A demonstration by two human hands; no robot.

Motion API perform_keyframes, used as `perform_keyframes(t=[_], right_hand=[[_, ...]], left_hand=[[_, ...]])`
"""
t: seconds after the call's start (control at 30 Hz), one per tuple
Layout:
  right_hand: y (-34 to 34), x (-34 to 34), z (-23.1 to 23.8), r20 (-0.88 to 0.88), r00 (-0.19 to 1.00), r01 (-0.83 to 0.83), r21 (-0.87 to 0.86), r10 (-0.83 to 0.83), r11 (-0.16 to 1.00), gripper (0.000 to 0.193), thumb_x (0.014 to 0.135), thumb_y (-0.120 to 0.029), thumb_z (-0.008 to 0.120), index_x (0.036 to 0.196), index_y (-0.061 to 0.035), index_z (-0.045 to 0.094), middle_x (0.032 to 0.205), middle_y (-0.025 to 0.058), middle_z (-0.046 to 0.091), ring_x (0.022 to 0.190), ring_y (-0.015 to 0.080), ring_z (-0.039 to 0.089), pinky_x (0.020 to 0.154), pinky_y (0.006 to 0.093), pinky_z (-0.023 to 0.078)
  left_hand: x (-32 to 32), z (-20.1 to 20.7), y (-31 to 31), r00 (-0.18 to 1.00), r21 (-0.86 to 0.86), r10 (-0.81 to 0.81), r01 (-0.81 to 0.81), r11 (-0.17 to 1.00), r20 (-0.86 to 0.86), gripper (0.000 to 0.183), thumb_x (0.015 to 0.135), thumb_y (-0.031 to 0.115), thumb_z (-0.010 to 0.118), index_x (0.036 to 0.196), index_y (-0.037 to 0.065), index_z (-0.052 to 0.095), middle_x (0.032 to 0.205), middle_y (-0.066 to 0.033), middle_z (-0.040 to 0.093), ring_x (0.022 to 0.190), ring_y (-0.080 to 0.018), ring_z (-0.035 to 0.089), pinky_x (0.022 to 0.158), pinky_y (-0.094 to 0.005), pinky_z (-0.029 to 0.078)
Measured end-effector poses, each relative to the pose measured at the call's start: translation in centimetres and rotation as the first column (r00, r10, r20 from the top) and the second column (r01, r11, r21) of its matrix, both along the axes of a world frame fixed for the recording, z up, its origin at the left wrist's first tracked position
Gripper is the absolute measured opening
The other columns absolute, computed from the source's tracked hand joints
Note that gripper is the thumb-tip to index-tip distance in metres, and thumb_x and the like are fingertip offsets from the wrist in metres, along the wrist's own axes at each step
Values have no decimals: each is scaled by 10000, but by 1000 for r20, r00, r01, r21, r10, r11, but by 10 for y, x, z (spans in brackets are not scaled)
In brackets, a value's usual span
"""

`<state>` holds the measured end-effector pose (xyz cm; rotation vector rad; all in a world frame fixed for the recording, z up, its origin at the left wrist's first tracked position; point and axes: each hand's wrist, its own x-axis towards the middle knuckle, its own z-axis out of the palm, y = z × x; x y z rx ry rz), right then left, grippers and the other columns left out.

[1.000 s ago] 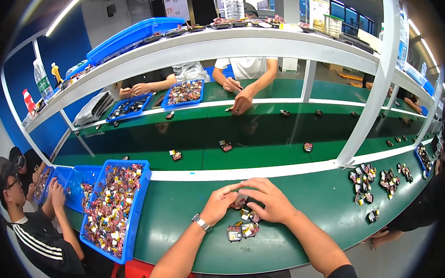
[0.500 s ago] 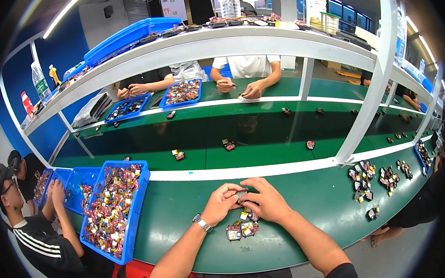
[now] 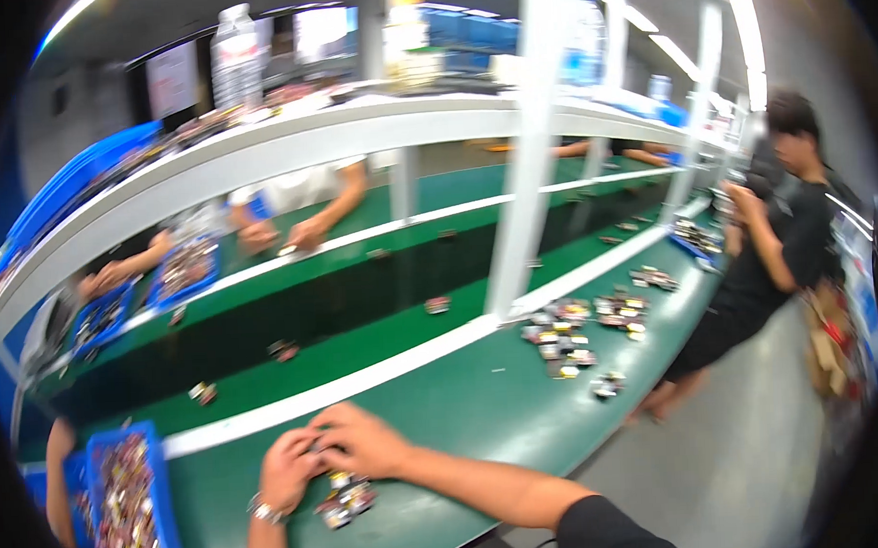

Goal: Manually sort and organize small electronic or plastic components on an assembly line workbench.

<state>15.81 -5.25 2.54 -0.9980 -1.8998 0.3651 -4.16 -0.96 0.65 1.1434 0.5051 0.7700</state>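
Fingers of my left hand (image 3: 285,469) and my right hand (image 3: 366,444) meet over the green worktop (image 3: 445,421). Both are closed round one small dark-edged electronic part (image 3: 320,453), mostly covered by the fingers and smeared by motion. Just below my right hand lies a little cluster of similar parts (image 3: 345,499), with white, yellow and reddish bits showing. A watch with a metal band sits on my left wrist.
A blue tray (image 3: 162,492) full of such parts stands at the left, a co-worker's arm beside it. Several piles of parts (image 3: 562,339) lie to the right, near a white post (image 3: 522,192). Past the white rail, loose parts (image 3: 436,304) rest on a green belt. A person (image 3: 785,239) stands far right.
The whole view has swung to the right, so the hands and tray appear further left and lower. The standing person has come into view. Both hands keep hold of the part.
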Motion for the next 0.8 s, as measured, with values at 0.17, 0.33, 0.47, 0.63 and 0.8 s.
perform_keyframes(t=[0.17,0.33,0.47,0.63,0.8], right_hand=[[-2,5,4,-43,991,-131,-103,127,986,112,787,-124,658,832,-22,663,1149,128,569,1132,309,504,958,395,441],[-1,4,1,-28,994,-102,13,102,995,126,799,-164,700,863,-56,694,1118,119,600,1099,313,535,957,400,441],[-10,15,3,64,996,63,17,-64,998,179,764,-131,743,935,-88,713,1130,99,626,1088,293,567,925,391,484],[-13,1,11,15,996,82,16,-82,996,136,750,-80,736,882,-73,703,1117,73,623,1085,272,575,889,372,507],[-11,-6,8,6,991,131,25,-132,991,148,751,-73,743,897,-77,721,1139,68,630,1086,274,569,894,372,500]], left_hand=[[9,5,-4,990,2,112,-112,994,-81,247,918,9,539,1160,5,489,1099,-147,644,976,-238,675,795,-345,610],[11,13,-10,970,56,176,-169,984,-166,221,895,57,603,1098,21,523,1089,-119,631,959,-200,657,786,-335,601],[22,-1,-3,994,10,76,-75,997,-83,243,930,0,558,1169,15,517,1187,-137,610,1052,-218,643,874,-339,576],[9,8,-7,999,-10,26,-26,1000,-23,282,949,-6,504,1229,19,493,1319,-152,555,1165,-208,585,958,-335,528],[6,8,-4,1000,-22,26,-25,999,8,270,946,1,524,1214,18,492,1324,-169,552,1170,-222,589,948,-356,539]])
